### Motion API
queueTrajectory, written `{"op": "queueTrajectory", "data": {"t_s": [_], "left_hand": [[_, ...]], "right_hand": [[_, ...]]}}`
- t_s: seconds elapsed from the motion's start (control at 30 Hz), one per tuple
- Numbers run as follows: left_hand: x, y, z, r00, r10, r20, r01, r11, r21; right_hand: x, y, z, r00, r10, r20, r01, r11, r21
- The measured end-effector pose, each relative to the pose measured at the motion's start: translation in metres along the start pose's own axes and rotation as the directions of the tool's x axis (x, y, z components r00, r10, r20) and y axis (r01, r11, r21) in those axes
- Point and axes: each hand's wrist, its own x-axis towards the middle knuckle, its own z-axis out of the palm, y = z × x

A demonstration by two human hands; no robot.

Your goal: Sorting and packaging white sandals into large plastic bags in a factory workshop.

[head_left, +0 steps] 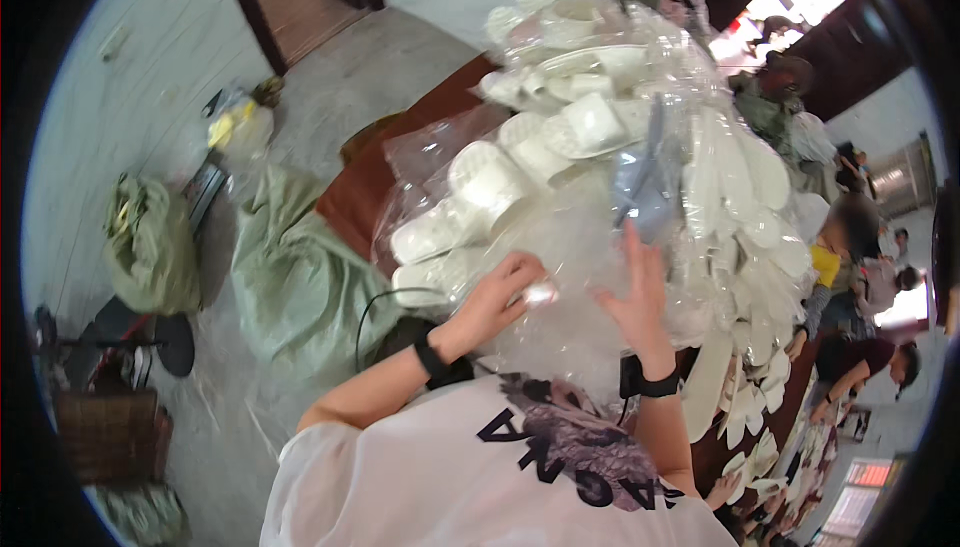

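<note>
Bare floor (pixel 330 77) lies open off the brown table's (pixel 365 182) left edge (green sacks (pixel 290 277) crowd it). Left hand (pixel 500 292) pinches clear plastic bag (pixel 560 317); right hand (pixel 635 297), fingers spread, presses it. White slippers (pixel 590 127) heap beyond.

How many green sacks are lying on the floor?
2: a large green sack beside the brown table, and a smaller one further left near the wall. Others may be hidden.
</note>
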Motion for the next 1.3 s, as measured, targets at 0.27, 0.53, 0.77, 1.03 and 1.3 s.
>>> {"op": "queueTrajectory", "data": {"t_s": [0.27,0.53,0.77,1.03,1.3], "left_hand": [[-0.035,-0.012,-0.011,0.999,-0.031,-0.022,0.030,0.999,-0.038],[0.006,-0.009,-0.053,0.922,0.102,-0.372,0.080,0.893,0.443],[-0.005,-0.015,-0.039,0.979,-0.174,-0.106,0.176,0.984,0.006],[-0.028,0.032,-0.051,0.953,-0.010,0.302,0.074,0.977,-0.199],[-0.004,-0.043,-0.047,0.936,-0.332,-0.114,0.326,0.943,-0.073]], "right_hand": [[-0.001,-0.008,0.022,0.982,0.017,0.186,-0.065,0.964,0.259],[0.003,-0.017,0.008,0.980,-0.150,0.132,0.127,0.978,0.166],[0.032,-0.025,0.024,0.973,-0.231,0.014,0.232,0.972,-0.025],[-0.023,-0.019,0.001,0.983,0.011,0.185,-0.066,0.953,0.295],[-0.060,-0.033,-0.037,0.909,-0.118,0.399,0.043,0.980,0.192]]}}
